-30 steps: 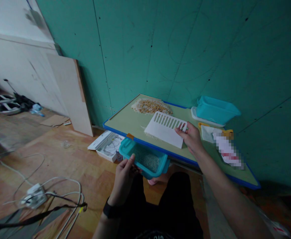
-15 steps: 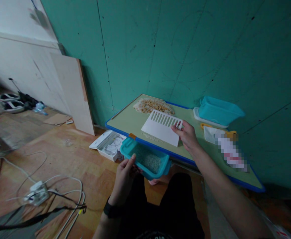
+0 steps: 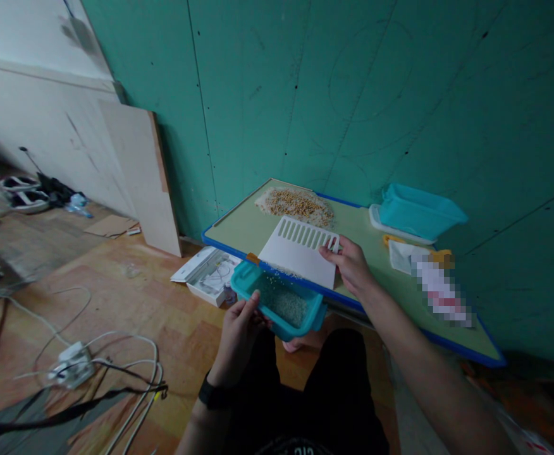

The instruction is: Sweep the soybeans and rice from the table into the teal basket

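Note:
My left hand (image 3: pixel 239 328) is closed on the near rim of a teal plastic box (image 3: pixel 279 306) that holds white grains, kept just below the front edge of a low green table (image 3: pixel 239 230). My right hand (image 3: pixel 350 265) grips the right end of a white slotted scraper (image 3: pixel 300 249). The scraper's lower edge sits at the table's front edge, over the box, with white grains along it. A pile of tan grains (image 3: pixel 296 203) lies at the table's back left.
A second teal box (image 3: pixel 419 212) on a white lid stands at the back right, with a yellow-edged white item (image 3: pixel 403 253) and a blurred packet (image 3: pixel 441 287) beside it. On the wooden floor lie an open white case (image 3: pixel 208 272), a power strip with cables (image 3: pixel 73 366) and a leaning board (image 3: pixel 137 174).
My right hand has drawn the scraper left and towards the table's front edge, pushing white grains to the box. My left hand keeps the box in place.

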`<state>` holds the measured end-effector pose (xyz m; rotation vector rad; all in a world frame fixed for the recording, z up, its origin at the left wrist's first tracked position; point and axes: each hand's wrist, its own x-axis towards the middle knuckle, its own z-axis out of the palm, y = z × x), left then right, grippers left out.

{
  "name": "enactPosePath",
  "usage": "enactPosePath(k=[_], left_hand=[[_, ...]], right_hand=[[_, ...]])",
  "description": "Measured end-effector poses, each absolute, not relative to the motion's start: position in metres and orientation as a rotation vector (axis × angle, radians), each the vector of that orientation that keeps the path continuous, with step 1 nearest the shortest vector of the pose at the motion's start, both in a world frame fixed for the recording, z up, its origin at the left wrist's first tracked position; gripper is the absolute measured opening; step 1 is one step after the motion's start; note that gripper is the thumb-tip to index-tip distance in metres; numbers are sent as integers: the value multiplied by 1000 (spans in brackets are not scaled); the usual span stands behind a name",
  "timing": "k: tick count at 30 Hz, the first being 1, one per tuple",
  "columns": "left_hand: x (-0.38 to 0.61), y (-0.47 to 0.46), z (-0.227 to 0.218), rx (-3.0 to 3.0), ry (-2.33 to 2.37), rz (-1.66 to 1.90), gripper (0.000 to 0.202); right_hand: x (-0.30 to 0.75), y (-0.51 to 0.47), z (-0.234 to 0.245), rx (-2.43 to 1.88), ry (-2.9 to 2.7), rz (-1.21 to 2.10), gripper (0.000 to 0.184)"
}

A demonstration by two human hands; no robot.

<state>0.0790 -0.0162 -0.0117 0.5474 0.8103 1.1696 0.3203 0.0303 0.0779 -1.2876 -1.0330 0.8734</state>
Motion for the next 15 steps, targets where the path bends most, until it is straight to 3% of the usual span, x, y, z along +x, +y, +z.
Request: enactPosePath(k=[15], left_hand=[[79, -17, -13, 513, 834, 1168, 50]], right_hand=[[317, 31, 78, -1266, -1041, 859, 47]])
